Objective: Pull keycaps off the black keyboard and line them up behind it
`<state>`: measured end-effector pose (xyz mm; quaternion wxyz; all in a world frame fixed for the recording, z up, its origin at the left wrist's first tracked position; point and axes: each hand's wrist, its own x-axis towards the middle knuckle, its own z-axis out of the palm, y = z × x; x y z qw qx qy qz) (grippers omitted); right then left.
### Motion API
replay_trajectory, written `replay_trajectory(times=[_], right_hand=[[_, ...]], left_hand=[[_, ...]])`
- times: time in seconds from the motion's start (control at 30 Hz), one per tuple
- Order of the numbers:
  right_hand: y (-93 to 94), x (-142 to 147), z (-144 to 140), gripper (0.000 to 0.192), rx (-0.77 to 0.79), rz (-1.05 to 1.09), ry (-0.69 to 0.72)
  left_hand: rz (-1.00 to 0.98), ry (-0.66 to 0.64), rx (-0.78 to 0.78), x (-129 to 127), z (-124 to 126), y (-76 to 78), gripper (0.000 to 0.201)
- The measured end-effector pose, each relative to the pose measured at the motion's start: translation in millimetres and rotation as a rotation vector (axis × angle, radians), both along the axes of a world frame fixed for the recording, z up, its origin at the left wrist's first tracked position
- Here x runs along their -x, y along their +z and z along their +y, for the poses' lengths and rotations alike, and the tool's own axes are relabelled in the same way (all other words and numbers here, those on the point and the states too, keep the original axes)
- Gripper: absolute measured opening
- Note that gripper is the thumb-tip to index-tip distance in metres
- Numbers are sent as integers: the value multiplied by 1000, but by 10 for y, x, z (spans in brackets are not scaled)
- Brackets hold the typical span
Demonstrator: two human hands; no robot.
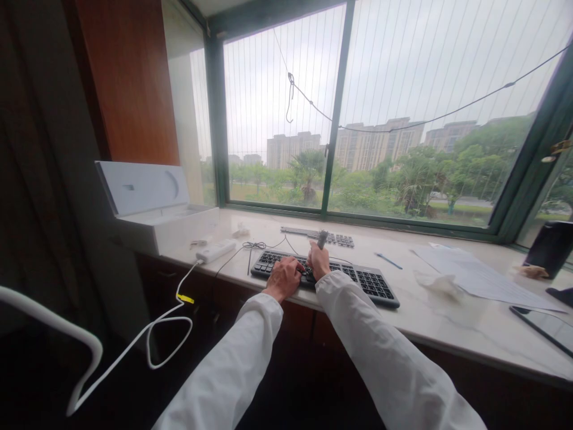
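Keyboard [353, 278] lies under left fingers [299, 273].

1. The black flat keyboard [326, 276] on the pale stone sill is partly covered by the left hand [283, 277] and right hand [319, 261] — the keys beneath them are hidden.
2. The small dark tool [322, 239] in the right hand is too small to identify.
3. The dark flat phone [544, 327] is cut off by the right edge.
4. The white looping cable [134, 346] leaves the picture at the left edge.

black keyboard [353, 278] | flat on sill, near edge | dark tool [322, 239] | upright above it
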<state>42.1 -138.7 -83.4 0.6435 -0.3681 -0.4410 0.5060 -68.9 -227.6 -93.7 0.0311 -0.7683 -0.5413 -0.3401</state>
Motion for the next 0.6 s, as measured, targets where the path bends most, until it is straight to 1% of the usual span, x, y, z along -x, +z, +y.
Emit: replay_trajectory(times=[0.17, 0.23, 0.3, 0.4, 0.47, 0.53, 0.6], right_hand=[[9, 29, -70, 42, -48, -51, -14], [26, 32, -106, 43, -35, -31, 2], [46, 31, -143, 44, -10, 18, 52], [67, 26, -187, 48, -2, 73, 167], [68, 30, -197, 49, -9, 86, 194], [59, 44, -188, 48, -22, 78, 149], [43, 67, -169, 48, -52, 13, 63]], left_hand=[[12, 13, 19, -6, -3, 7, 20], [16, 20, 29, -8, -2, 6, 20], [19, 23, 28, -8, 1, 1, 20], [21, 24, 15, -4, 5, -9, 20], [21, 24, 4, -1, 7, -15, 19], [16, 22, -4, 3, 8, -18, 18], [10, 22, 0, 5, 7, -19, 18]])
